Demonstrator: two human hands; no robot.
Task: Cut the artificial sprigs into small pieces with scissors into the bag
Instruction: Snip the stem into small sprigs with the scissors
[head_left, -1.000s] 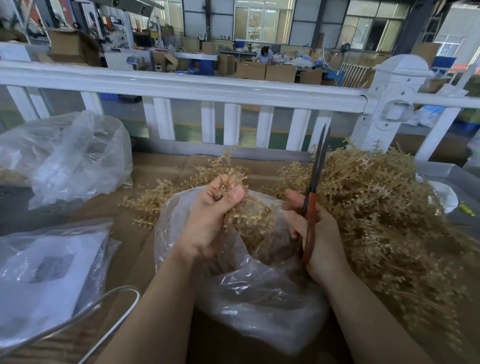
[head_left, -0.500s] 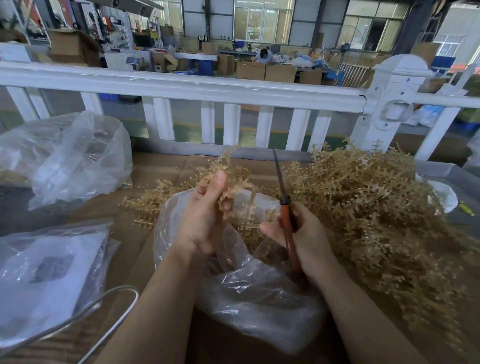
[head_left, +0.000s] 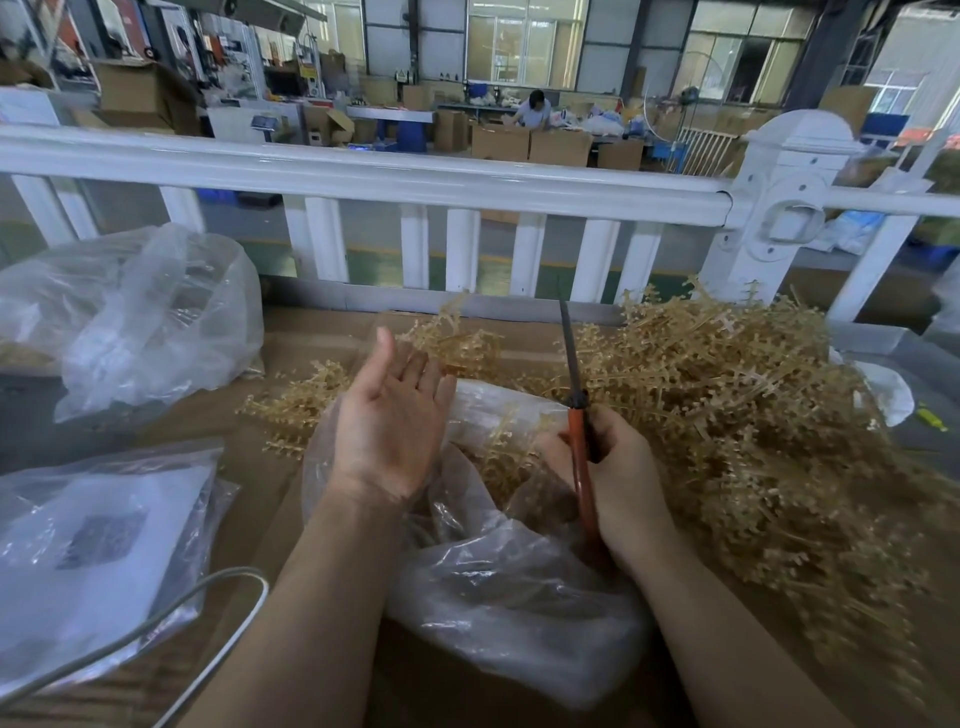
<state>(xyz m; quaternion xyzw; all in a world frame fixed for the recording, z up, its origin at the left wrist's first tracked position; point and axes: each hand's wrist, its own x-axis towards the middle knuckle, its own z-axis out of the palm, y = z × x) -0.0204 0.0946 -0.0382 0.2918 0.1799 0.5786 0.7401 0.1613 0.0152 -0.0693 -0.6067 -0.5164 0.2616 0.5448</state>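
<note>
- Sprigs (head_left: 737, 415) lie heaped at the right, a few loose ones far left of the bag (head_left: 498, 587).
- My left hand (head_left: 389, 421) is empty, fingers straight; it should reach right for one sprig.
- My right hand (head_left: 618, 473) grips the scissors (head_left: 577, 415), blades closed, near the bag's mouth: cut there.

The bag (head_left: 498, 587) lies near centre on the table (head_left: 311, 332), cut pieces (head_left: 501, 452) in it. The pile of sprigs (head_left: 737, 415) lies right of it, two other bags (head_left: 130, 322) left. The railing (head_left: 363, 182) stands behind, far side.
</note>
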